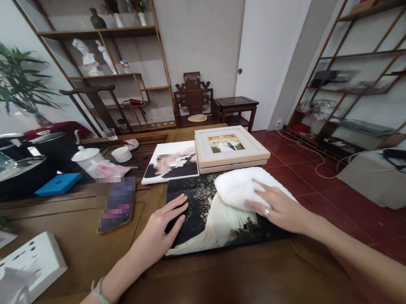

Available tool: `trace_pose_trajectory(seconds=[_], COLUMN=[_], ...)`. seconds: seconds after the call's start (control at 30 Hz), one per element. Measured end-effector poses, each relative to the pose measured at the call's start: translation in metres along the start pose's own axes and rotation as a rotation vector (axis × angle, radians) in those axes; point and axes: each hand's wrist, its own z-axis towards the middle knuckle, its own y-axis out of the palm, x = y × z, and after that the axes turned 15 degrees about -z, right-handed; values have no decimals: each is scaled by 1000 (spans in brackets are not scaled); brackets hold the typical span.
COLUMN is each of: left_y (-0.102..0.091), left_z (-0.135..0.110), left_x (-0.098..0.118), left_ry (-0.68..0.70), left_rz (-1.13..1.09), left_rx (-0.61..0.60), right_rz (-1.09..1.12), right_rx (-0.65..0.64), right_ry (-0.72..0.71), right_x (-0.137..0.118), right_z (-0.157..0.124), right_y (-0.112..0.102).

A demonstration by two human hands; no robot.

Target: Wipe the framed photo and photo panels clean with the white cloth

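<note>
A dark photo panel showing a pale flowing gown lies flat on the wooden table in front of me. My left hand rests on its left edge, fingers stretched out. Over the panel's upper right part, my right hand presses a folded white towel against the surface, with fingers bent over the cloth. A ring shows on that hand. The towel hides the panel's upper right corner.
Behind the panel lie a white-edged photo print and stacked light wood picture frames. To the left are a phone, a blue box, a white teapot and a white power strip. Red tiled floor lies beyond the right edge.
</note>
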Motion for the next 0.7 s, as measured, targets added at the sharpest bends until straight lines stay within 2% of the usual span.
trace_pose_trajectory(seconds=[0.1,0.2,0.27,0.37,0.53,0.6,0.7], left_y=[0,1,2,3,4,4,4], left_z=[-1,-1,-1,-1,-1,-1,-1], left_x=[1,2,3,2,-1,-1,-2], left_ry=[-9,-12,-15,-11,8,11,12], left_rz=[-8,-16,-14,-9,-15,-18,-21], left_rx=[7,27,35,39,40,37,33], right_rz=[9,15,-2,-7,-26,-23,-30], right_rx=[32,62,74,37,-19,-3,45], right_ry=[5,12,28,16,-142,-197,-193], right_x=[10,10,4,-13,-45,-52,-53], right_z=[27,32,21,-13,-74,-84,-76], right_y=[0,1,3,2,-12,-13,-5])
